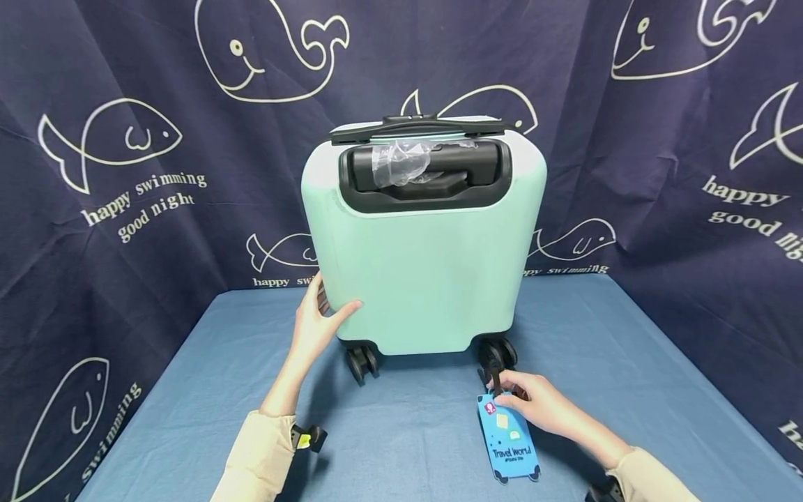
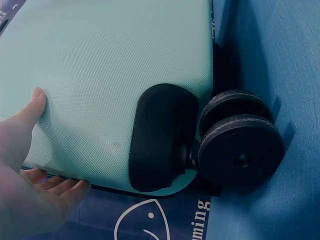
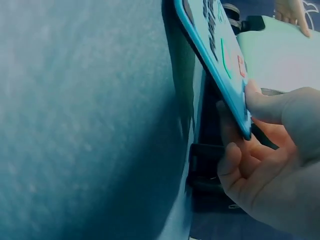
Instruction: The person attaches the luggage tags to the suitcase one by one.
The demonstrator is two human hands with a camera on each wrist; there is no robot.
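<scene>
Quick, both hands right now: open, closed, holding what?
Left hand: holding the mint suitcase by its side edge, thumb on the broad face.
Right hand: pinching the blue luggage tag near its strap end.

The person wears loose, pale cream sleeves. The left sleeve (image 1: 254, 453) is softly creased and ends above the wrist; the right sleeve (image 1: 652, 477) matches it in colour and is cut off by the head view's lower edge. Beside the left sleeve's end sits a small, blocky black camera unit (image 1: 318, 438) with 1 bright yellow patch (image 1: 304, 441). A second dark unit (image 1: 603, 492), partly out of view, sits at the right wrist. Both the left hand (image 1: 310, 324) and right hand (image 1: 533, 401) are bare, with slim fingers.
</scene>
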